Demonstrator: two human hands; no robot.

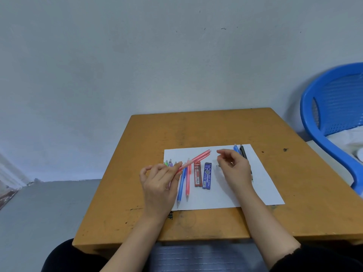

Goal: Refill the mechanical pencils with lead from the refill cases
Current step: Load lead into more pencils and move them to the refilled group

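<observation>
The left hand (pixel 159 181) grips a translucent pink mechanical pencil (pixel 195 160) between thumb and curled fingers. It holds the pencil low on the barrel, so the rest slants up and to the right above the sheet, with its far end close to the fingertips of the right hand (pixel 233 166). The right hand hovers with its fingers loosely curled and the thumb and forefinger a little apart. Nothing shows between them.

Under both hands lies a white sheet of paper (pixel 225 193), set on the near half of an orange-brown wooden table (pixel 216 130). Near the middle of the sheet, two flat lead refill cases lie side by side. One is a dark red case marked 2B (pixel 198 174) and, just to its right, there is a blue case printed PENCIL LEAD (pixel 207 175). Left of the red case lie a second pink mechanical pencil (pixel 188 181) and a blue mechanical pencil (pixel 181 187), almost parallel, tips toward the near edge of the sheet.

At the sheet's left edge, the ends of a green pencil (pixel 166 163) and a purple pencil (pixel 170 163) show beyond the left hand. At the far right corner of the sheet, another blue pencil (pixel 236 149) and a black pencil (pixel 243 152) lie partly hidden by the right hand.

A blue plastic chair (pixel 334 107) stands beyond the table's right edge.
</observation>
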